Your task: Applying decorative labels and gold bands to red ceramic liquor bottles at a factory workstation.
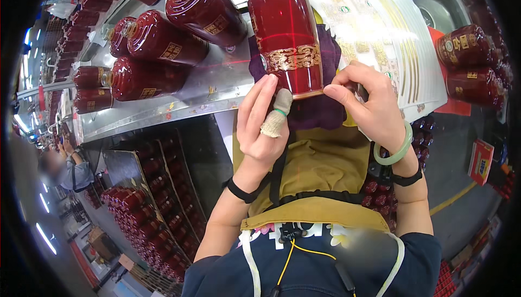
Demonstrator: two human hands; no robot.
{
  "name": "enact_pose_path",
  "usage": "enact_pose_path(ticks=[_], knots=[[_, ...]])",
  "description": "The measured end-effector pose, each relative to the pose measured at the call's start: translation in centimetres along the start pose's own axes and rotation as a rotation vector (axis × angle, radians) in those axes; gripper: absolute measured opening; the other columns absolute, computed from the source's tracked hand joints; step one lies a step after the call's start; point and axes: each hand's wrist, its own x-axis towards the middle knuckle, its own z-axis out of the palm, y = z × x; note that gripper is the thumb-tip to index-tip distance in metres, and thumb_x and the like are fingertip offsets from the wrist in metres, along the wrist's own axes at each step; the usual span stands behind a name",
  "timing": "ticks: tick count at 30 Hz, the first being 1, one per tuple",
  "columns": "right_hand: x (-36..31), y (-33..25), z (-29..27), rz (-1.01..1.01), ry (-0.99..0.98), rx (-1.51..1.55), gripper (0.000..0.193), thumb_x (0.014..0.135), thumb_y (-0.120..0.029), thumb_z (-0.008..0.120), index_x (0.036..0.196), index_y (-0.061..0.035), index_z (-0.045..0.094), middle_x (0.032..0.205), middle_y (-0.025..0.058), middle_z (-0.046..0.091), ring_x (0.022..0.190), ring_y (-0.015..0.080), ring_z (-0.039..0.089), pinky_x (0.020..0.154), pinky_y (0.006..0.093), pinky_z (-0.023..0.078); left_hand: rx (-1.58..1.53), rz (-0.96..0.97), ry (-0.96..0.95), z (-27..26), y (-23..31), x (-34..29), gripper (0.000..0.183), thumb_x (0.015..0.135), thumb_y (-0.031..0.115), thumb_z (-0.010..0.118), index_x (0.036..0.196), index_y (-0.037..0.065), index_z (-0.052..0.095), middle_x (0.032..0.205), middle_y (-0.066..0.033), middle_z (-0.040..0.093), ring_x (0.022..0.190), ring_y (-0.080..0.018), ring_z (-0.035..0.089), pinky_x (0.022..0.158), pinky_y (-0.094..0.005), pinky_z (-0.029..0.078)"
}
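Observation:
A large dark-red glass bottle with a gold ornamental band lies on a purple cloth, its base toward me. Along the base edge runs a thin gold strip. My left hand rests stretched fingers at the bottle's lower left edge; its thumb wears a cloth finger cover tied with a green band. At the lower right corner of the base, my right hand has thumb and bent index finger drawn together by the strip's end. Whatever sits between those fingertips is too small to make out.
Several similar red bottles lie on the metal bench to the left. Sheets with gold strips and stickers cover the right. More bottles lie far right. Racks of bottles stand below left, with another person beyond.

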Motion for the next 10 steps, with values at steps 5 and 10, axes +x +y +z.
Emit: enact_pose_path(ticks=[5,10], knots=[[0.0,0.2,-0.1,0.033,0.004,-0.02,0.019,0.091,-0.015,0.078,0.087,0.002,0.071,0.078,0.0111,0.064,0.067,0.021,0.058,0.064,0.0344,0.046,0.167,0.081,-0.045,0.0,1.2,0.1,0.033,0.084,-0.008,0.077,0.113,0.008,0.081,0.138,-0.0197,0.064,0.124,-0.0386,0.062,0.102,-0.0432,0.055],[0.1,0.5,0.0,0.017,0.008,-0.028,0.018,0.092,-0.015,0.078,0.088,0.0015,0.072,0.078,0.0108,0.064,0.066,0.0203,0.058,0.064,0.0344,0.046,-0.003,0.102,-0.134,0.4,0.7,0.8,0.033,0.085,-0.005,0.076,0.113,0.013,0.082,0.146,-0.016,0.059,0.13,-0.0359,0.058,0.105,-0.0441,0.053]])
